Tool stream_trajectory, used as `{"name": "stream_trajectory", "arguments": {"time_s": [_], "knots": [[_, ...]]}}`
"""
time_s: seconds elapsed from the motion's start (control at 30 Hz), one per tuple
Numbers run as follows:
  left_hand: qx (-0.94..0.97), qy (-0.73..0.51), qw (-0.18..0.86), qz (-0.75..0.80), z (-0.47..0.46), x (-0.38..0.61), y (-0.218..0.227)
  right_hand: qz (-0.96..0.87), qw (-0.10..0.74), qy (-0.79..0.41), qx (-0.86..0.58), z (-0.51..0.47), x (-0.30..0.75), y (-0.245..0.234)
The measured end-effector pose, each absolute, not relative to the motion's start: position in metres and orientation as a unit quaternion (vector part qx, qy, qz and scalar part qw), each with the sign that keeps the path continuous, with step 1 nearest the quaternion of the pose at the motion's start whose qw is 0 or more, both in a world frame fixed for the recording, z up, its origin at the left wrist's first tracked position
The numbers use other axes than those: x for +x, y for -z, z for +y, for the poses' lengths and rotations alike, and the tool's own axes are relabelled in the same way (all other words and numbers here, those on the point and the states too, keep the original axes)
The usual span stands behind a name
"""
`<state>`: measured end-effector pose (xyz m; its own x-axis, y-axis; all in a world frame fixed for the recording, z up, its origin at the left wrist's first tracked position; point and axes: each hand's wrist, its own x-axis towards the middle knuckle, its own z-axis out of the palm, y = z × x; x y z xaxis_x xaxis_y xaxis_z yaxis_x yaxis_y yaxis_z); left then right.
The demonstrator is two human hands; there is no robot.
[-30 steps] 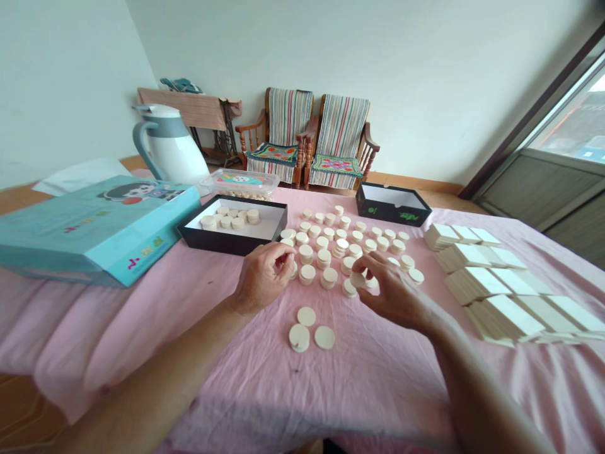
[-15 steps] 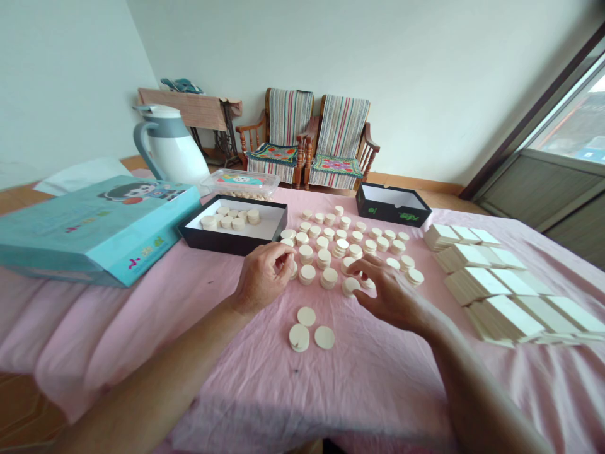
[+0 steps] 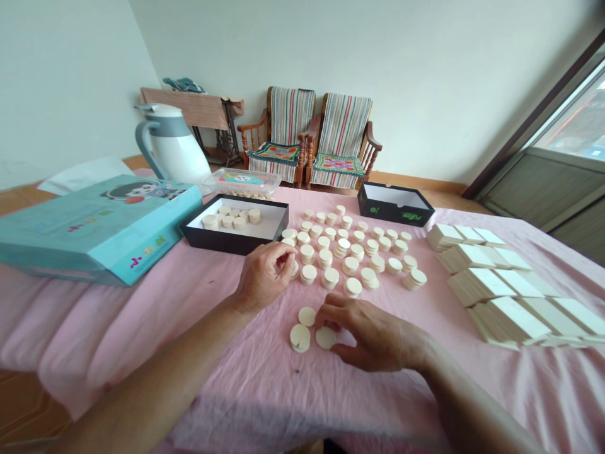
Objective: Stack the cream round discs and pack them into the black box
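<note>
Rows of small stacked pale wooden discs (image 3: 350, 247) cover the middle of the pink tablecloth (image 3: 265, 384). My left hand (image 3: 265, 275) rests at the left end of the nearest row, its fingers curled closed around a stack of discs (image 3: 293, 268). Three loose discs lie nearer to me. My right hand (image 3: 373, 334) is lowered over them, thumb and fingers pinching the rightmost loose disc (image 3: 325, 338). The other two, one disc (image 3: 307, 316) and a thicker disc (image 3: 299, 338), lie just left of its fingertips.
A black box (image 3: 236, 230) holding several discs sits at the back left, a second black box (image 3: 394, 207) at the back. Piles of pale rectangular wooden blocks (image 3: 501, 290) fill the right. A turquoise gift box (image 3: 99, 224), a white jug (image 3: 170, 148) and a plastic food tub (image 3: 241, 181) stand left.
My right hand left the front row of disc stacks and came down toward me onto the three loose discs. My left hand stayed in place.
</note>
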<state>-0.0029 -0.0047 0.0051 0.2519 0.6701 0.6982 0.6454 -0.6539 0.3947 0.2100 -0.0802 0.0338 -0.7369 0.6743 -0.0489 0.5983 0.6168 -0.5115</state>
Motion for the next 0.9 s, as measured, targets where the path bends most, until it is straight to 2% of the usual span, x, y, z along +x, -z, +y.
{"name": "stream_trajectory", "arguments": {"time_s": [0.27, 0.53, 0.67, 0.77, 0.9], "knots": [[0.79, -0.45, 0.012, 0.416, -0.005, -0.003, -0.006, -0.864, 0.062, -0.151, -0.476, -0.082, 0.218, -0.028], [0.79, -0.452, 0.01, 0.413, -0.005, -0.003, -0.005, -0.89, 0.074, -0.212, -0.398, -0.079, 0.223, -0.032], [0.789, -0.452, 0.01, 0.415, -0.005, -0.003, -0.005, -0.884, 0.08, -0.223, -0.402, -0.08, 0.221, -0.032], [0.789, -0.453, 0.011, 0.416, -0.005, -0.003, -0.005, -0.867, 0.121, -0.202, -0.439, -0.077, 0.223, -0.033], [0.789, -0.453, 0.01, 0.415, -0.005, -0.003, -0.005, -0.81, 0.215, -0.106, -0.535, -0.064, 0.232, -0.03]]}}
